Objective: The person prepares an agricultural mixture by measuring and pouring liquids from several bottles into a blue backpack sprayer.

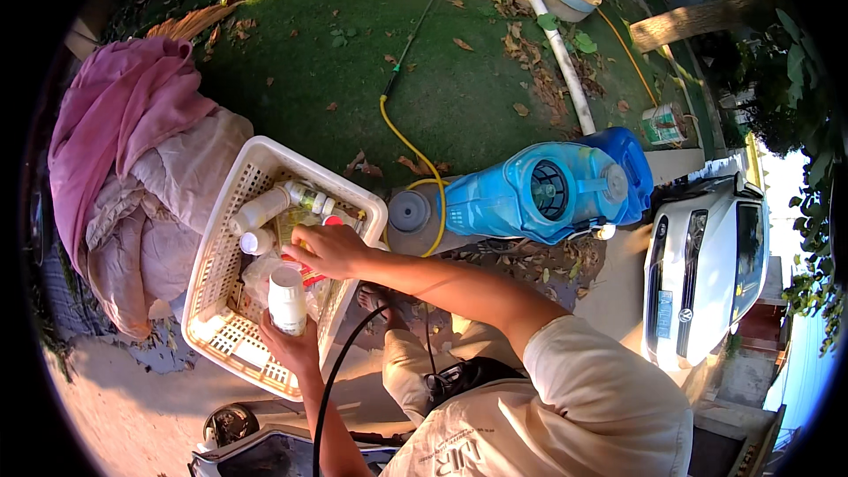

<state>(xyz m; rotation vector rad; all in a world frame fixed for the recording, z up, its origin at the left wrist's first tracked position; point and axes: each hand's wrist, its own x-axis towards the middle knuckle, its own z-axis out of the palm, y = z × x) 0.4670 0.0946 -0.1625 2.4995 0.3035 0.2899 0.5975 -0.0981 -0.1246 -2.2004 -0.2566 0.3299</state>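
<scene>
My left hand [290, 346] is wrapped round a white plastic bottle [287, 299] with a white cap, which stands upright over the basket. Beside it, my right hand [329, 252] reaches over the basket with its fingers curled, close to a red-printed packet [311, 276]; what the fingertips hold, if anything, is hidden. The cream plastic basket [231, 349] has slotted walls. Inside it lie a white bottle [263, 209], a small white-capped container [256, 242], a bottle with a green-yellow label [305, 197] and a red cap [333, 221].
Pink and beige cloths [141, 150] are heaped left of the basket. A blue knapsack sprayer tank [521, 194] stands to the right, near a yellow hose [402, 137] and grey round lid [409, 211]. Farther off are a white pipe [556, 49] and a parked white car [702, 269].
</scene>
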